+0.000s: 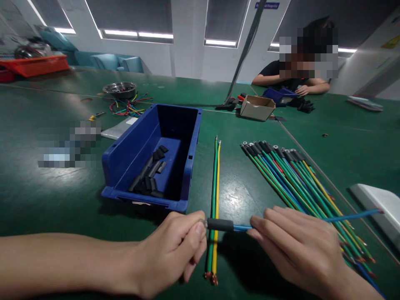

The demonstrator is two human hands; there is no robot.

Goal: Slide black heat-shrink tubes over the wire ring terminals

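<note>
My left hand (pixel 175 246) pinches the metal terminal end of a blue wire (pixel 353 216) that runs to the right. A black sleeve (pixel 220 224) sits on the wire next to that terminal. My right hand (pixel 300 246) grips the same wire just right of the sleeve. Under the wire lie a green and a yellow wire (pixel 215 187), side by side. To the left stands a blue bin (pixel 146 154) holding several black sleeve pieces (pixel 151 173).
A bundle of coloured wires with black sleeved ends (pixel 290 175) lies at the right on the green table (pixel 46 200). Beyond are a cardboard box (pixel 258 107), a metal bowl (pixel 119 88), loose wires (pixel 128 107), a white object (pixel 379 204) and a seated person (pixel 300 79).
</note>
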